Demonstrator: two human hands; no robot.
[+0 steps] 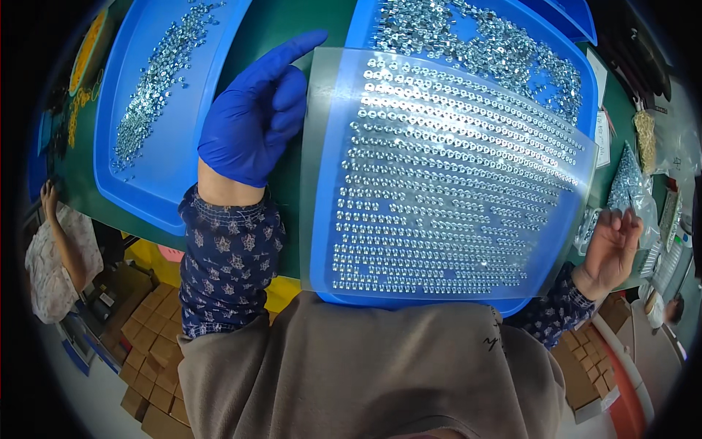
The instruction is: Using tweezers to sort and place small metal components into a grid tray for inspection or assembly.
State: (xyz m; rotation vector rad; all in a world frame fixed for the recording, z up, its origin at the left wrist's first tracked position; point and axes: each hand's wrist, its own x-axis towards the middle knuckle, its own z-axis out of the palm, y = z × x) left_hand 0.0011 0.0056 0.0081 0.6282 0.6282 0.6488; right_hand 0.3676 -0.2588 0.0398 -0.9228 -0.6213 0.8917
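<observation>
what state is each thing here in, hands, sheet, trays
left hand: blue-gloved, forefinger raised, at the clear sheet's left edge
right hand: bare, fingers curled at the sheet's right edge
clear sheet: filled with rows of small metal parts, lying over the right tray
right blue tray: holds a loose heap of parts
left blue tray: holds a strip of loose parts

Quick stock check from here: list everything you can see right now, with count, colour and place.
clear sheet: one, transparent, rows of small silver parts, over the right tray
right tray: one, blue, loose silver parts at its far end
left tray: one, blue, upper left, a streak of silver parts
table: one, green, under the trays
clear bags: a few, silver parts inside, far right
cardboard boxes: many, brown, floor lower left
another person: one, far left
left hand: blue glove, at the sheet's left edge, forefinger out
right hand: bare, by the sheet's right corner
</observation>
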